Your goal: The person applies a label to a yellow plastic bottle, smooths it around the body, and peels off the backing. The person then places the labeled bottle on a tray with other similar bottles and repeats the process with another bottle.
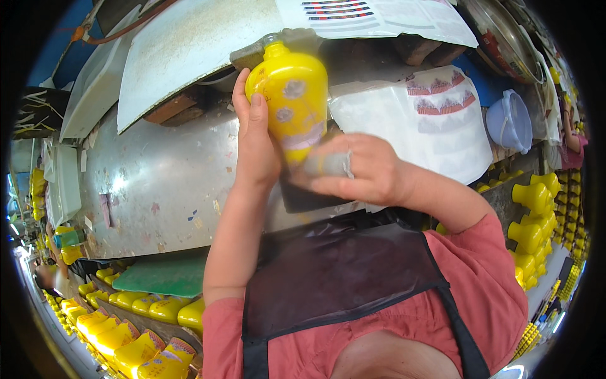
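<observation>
A glossy yellow bottle (309,74) with a narrow neck lies tilted on a dark block, its neck pointing away from me. Pale purple flower patches and a lilac band mark its face. My left hand (257,139) grips the bottle's left side, thumb on the front and fingers wrapped behind. At the bottle's lower end, my right hand (363,167) is curled and smeared by motion. A greyish-white piece (331,164) shows at its fingers; whether it is a pad or a finger wrap is unclear.
A metal tabletop (170,183) carries scraps of paper. Printed decal sheets (410,120) lie to the right, near a pale blue bucket (509,120). A white board (177,57) rests on bricks at the back. Rows of yellow bottles (136,344) stand lower left, more at right (530,221).
</observation>
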`<action>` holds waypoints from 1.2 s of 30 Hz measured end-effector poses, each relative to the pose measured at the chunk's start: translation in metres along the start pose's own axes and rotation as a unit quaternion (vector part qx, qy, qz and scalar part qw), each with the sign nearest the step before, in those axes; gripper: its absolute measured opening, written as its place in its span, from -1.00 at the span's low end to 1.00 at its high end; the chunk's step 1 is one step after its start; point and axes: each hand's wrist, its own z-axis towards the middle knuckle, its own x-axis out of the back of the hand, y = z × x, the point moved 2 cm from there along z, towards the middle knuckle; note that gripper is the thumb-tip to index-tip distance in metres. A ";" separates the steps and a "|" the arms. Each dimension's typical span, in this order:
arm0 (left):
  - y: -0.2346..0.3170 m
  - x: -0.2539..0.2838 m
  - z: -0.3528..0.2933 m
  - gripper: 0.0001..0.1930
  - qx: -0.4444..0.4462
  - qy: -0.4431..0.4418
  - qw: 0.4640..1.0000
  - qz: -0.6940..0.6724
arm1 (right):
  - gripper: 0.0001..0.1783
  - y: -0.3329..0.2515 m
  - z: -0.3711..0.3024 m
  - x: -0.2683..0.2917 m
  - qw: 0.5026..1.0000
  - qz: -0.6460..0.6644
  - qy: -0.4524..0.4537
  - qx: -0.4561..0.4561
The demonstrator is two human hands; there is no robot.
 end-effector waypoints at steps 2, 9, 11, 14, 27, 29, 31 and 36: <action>0.000 -0.003 0.000 -0.47 0.014 0.012 0.999 -0.029 | -0.75 0.000 -0.006 -0.002 0.994 -0.018 0.024 -0.105; -0.003 0.000 0.004 -0.44 0.033 -0.015 0.992 -0.121 | -0.74 0.029 -0.007 -0.007 0.921 0.007 0.232 -0.314; -0.005 0.000 0.005 -0.43 0.085 0.002 0.982 -0.169 | -0.71 0.010 -0.007 -0.010 0.963 -0.082 0.182 -0.179; 0.001 -0.004 0.001 -0.40 0.037 -0.032 0.989 -0.143 | -0.64 0.001 -0.003 -0.009 0.987 -0.005 0.086 -0.135; 0.035 0.005 -0.013 -0.08 -0.006 -0.066 0.997 -0.039 | -0.67 -0.011 -0.002 -0.011 0.992 -0.088 0.040 -0.082; 0.038 0.009 -0.013 -0.08 -0.012 -0.067 0.998 -0.016 | -0.63 -0.007 -0.005 -0.005 0.968 -0.121 0.132 -0.176; 0.041 0.013 -0.011 -0.08 -0.015 -0.065 0.998 -0.005 | -0.62 -0.004 -0.002 -0.002 0.967 -0.140 0.098 -0.187; 0.047 0.016 -0.012 -0.11 -0.023 -0.087 0.996 0.030 | -0.61 -0.018 0.012 -0.001 0.988 -0.084 0.050 -0.122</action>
